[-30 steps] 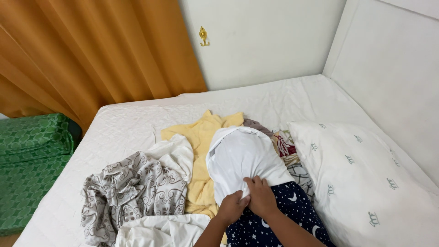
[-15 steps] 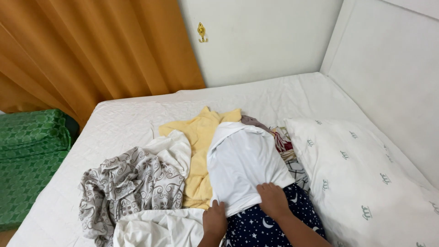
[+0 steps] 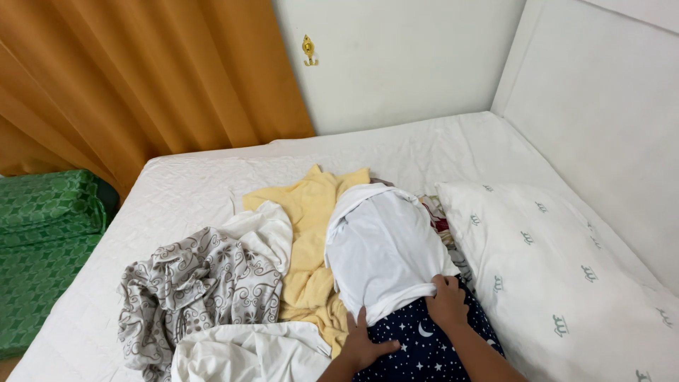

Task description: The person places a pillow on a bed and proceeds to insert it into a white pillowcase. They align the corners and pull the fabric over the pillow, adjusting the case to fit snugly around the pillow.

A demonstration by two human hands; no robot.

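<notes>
My left hand [image 3: 364, 343] lies flat and open, fingers spread, partly on the dark blue cloth with stars and moons [image 3: 424, 346] and partly at the lower edge of the white shirt [image 3: 382, 247]. It grips nothing that I can see. My right hand [image 3: 447, 303] rests on the lower right corner of the same shirt, fingers curled down onto the hem; whether it pinches the fabric or only presses on it I cannot tell.

The white shirt lies spread out near the middle of the bed [image 3: 198, 191], its far end pointing toward the wall, its near hem over the blue starred cloth, which sits at the near edge of the bed under my forearms. Just left of the shirt, and touching it, is a crumpled yellow garment [image 3: 311, 219]. Further left lies a grey and white patterned cloth [image 3: 191, 283], bunched up, with a white piece [image 3: 247, 350] in front of it at the near edge. A bit of red-patterned fabric [image 3: 438, 219] peeks out between the shirt and the white pillow [image 3: 559, 276], which lies along the bed's right side against the wall. An orange curtain [image 3: 141, 78] hangs beyond the far left corner, and a green folded blanket [image 3: 42, 233] sits off the left edge
</notes>
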